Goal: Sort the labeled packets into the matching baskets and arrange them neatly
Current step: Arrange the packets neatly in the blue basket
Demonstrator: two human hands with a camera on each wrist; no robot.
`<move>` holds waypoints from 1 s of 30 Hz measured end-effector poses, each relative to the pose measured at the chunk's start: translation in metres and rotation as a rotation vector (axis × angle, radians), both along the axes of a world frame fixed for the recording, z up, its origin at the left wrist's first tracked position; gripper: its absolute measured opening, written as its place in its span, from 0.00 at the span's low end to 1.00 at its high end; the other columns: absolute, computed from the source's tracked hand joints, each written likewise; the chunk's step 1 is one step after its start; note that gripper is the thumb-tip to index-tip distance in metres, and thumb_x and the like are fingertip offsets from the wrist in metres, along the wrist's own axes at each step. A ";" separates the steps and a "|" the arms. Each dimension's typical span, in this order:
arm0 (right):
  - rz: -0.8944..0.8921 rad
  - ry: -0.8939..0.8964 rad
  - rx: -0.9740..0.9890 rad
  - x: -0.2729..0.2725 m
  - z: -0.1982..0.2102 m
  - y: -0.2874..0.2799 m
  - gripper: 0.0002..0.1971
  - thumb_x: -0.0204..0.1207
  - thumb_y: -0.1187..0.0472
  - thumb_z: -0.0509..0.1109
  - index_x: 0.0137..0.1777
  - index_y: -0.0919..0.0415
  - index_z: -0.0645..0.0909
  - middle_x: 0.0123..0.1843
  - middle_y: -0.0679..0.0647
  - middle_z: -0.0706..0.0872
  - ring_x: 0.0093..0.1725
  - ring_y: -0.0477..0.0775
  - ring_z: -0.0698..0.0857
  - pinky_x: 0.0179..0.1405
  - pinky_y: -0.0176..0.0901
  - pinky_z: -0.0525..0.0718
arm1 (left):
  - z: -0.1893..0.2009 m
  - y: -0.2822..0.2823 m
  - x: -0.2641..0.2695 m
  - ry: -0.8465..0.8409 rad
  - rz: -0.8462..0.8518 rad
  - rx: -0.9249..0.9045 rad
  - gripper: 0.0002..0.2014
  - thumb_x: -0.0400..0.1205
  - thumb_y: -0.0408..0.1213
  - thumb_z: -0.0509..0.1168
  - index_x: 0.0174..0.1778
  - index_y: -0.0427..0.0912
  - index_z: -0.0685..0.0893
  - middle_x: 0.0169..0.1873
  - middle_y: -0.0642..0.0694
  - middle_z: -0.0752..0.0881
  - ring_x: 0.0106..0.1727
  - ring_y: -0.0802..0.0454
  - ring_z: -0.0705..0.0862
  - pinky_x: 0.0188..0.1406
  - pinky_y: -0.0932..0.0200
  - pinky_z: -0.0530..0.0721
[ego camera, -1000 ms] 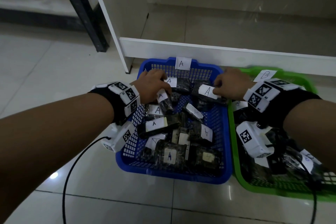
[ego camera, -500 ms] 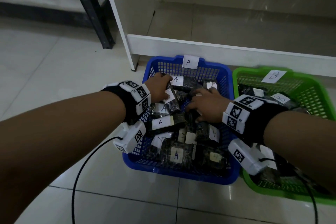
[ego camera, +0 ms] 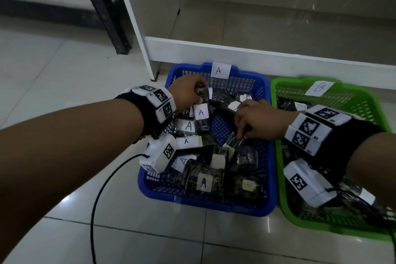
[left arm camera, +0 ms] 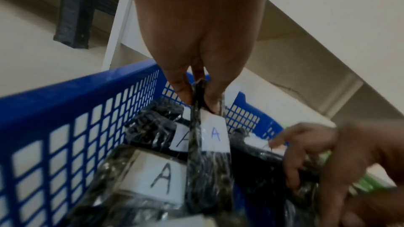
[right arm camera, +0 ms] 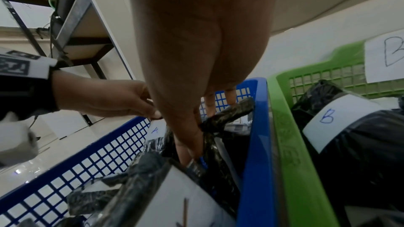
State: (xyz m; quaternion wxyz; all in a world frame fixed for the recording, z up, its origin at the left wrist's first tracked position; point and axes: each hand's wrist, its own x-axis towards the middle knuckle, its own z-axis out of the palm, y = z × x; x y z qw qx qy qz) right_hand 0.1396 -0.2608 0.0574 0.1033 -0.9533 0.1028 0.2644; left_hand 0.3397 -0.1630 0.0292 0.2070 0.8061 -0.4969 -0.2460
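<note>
Both hands pinch packets in the blue basket [ego camera: 265, 206], left hand [ego camera: 186, 94] at frame centre, right hand [ego camera: 257, 122] beside it; slick wrapping could slip loose.

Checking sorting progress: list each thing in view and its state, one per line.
blue basket: on the floor, tagged A, holds A-labeled packets in a loose pile.
green basket: beside it, tagged B, holds dark packets.
left hand: pinches the top of an A packet, lifted upright.
right hand: grips a dark packet inside the blue basket.
</note>
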 end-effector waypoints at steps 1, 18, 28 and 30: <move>-0.002 -0.009 0.005 -0.002 0.000 0.000 0.09 0.74 0.56 0.71 0.50 0.42 0.87 0.65 0.44 0.77 0.73 0.51 0.64 0.65 0.50 0.62 | 0.003 -0.003 0.000 0.066 0.018 -0.021 0.22 0.74 0.28 0.73 0.64 0.41 0.79 0.58 0.48 0.82 0.58 0.53 0.79 0.58 0.59 0.77; -0.028 -0.082 -0.123 -0.016 -0.003 0.007 0.15 0.81 0.55 0.61 0.66 0.44 0.78 0.64 0.54 0.82 0.73 0.58 0.67 0.67 0.55 0.66 | -0.014 -0.005 -0.031 0.014 0.002 0.086 0.32 0.76 0.37 0.71 0.74 0.36 0.65 0.66 0.36 0.76 0.67 0.40 0.76 0.66 0.49 0.76; -0.122 -0.197 -0.276 -0.020 -0.005 0.012 0.18 0.79 0.68 0.63 0.67 0.54 0.76 0.68 0.54 0.67 0.68 0.64 0.63 0.53 0.63 0.76 | -0.017 -0.007 -0.049 0.146 0.036 0.156 0.28 0.75 0.34 0.71 0.67 0.39 0.66 0.50 0.36 0.85 0.50 0.40 0.85 0.49 0.46 0.85; -0.108 -0.237 -0.268 -0.022 -0.005 0.008 0.18 0.78 0.69 0.63 0.66 0.54 0.76 0.68 0.54 0.68 0.67 0.64 0.64 0.50 0.59 0.77 | -0.012 -0.009 -0.054 0.185 0.048 0.148 0.25 0.74 0.35 0.72 0.64 0.39 0.70 0.49 0.36 0.85 0.49 0.39 0.85 0.50 0.45 0.86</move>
